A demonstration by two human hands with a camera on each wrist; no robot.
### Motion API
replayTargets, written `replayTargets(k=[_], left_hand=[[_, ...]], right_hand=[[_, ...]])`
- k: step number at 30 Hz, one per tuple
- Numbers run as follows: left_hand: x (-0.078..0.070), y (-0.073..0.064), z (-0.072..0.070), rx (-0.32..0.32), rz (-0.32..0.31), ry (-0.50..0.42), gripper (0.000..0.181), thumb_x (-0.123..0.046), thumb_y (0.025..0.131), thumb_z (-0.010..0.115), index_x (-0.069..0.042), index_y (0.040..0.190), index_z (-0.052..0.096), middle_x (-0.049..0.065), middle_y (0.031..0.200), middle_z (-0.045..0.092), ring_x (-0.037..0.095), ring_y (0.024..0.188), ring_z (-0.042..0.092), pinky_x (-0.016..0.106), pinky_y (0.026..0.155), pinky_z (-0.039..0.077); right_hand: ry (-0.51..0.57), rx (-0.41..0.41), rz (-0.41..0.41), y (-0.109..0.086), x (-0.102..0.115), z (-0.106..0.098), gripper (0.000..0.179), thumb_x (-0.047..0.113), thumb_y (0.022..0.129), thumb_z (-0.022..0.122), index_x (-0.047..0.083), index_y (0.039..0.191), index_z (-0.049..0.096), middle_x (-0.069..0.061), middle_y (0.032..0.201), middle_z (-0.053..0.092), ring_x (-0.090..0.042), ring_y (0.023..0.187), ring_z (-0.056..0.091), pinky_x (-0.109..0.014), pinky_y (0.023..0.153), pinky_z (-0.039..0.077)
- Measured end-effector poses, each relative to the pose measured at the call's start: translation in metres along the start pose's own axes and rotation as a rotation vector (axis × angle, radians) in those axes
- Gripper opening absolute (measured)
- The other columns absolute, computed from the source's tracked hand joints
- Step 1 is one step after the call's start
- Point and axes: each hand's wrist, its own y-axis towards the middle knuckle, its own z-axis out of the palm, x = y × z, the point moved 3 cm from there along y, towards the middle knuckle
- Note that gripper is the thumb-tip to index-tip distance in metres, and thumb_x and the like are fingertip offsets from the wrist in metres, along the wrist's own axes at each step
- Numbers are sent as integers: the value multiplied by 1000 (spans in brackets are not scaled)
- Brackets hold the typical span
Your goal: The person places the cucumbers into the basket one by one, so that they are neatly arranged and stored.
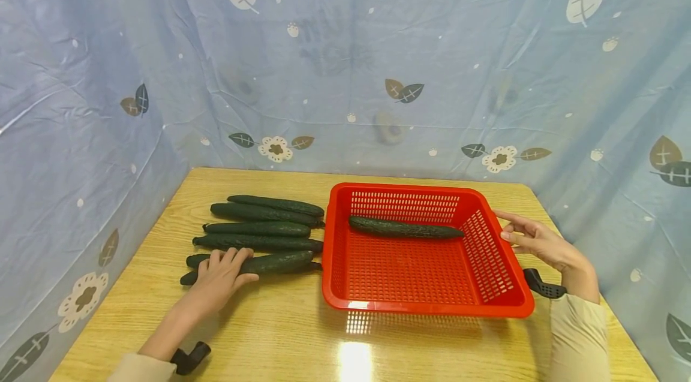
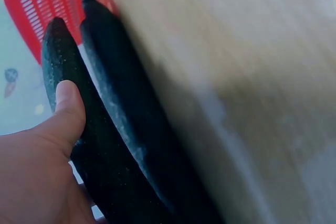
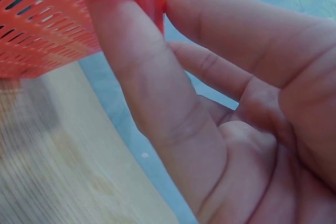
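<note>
Now cucumber (image 1: 278, 262) under left hand (image 1: 220, 277), gripped; red basket (image 1: 421, 308) between hands, pinched by right hand (image 1: 545, 245).

The basket (image 1: 426, 308) looks glossy plastic, the table (image 1: 281, 328) shiny wood.

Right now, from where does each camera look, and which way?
Head: on the head, facing forward and down at left hand, right hand, red basket; sleeves show.
Left wrist: on that wrist, facing two cucumbers; left hand shows.
Right wrist: on that wrist, facing the basket; right hand shows.
Shared by head and left wrist: cucumbers, basket.
</note>
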Motion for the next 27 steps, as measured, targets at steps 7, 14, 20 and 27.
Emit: replayTargets(k=[7,14,20,27], left_hand=[[2,4,-10,-24,20,38,42,-41,89,57,-18,123,47,2,107,46,31,98,36,57,83,26],[5,12,-19,-63,41,47,44,-44,90,54,-17,123,45,4,107,44,34,99,34,58,86,24],[5,20,-29,-47,20,50,43,-46,91,51,-18,122,42,4,106,44,37,102,34,54,78,26],[-3,30,-42,-56,22,65,47,-51,92,46,-17,125,40,4,106,42,31,92,34,48,70,26]], right_hand=[[-8,-9,11,0,-1,-1,52,4,98,43,1,146,22,-2,99,50,-10,87,60,-32,72,53],[4,-7,12,0,-1,0,52,3,98,43,1,145,22,-1,99,52,-10,86,61,-32,71,53],[15,0,2,0,-2,-1,53,2,97,42,-2,145,20,-1,99,52,-10,86,61,-33,71,54],[8,-3,-2,-1,0,-1,53,1,97,43,-1,145,21,-1,99,51,-10,86,60,-30,70,53]])
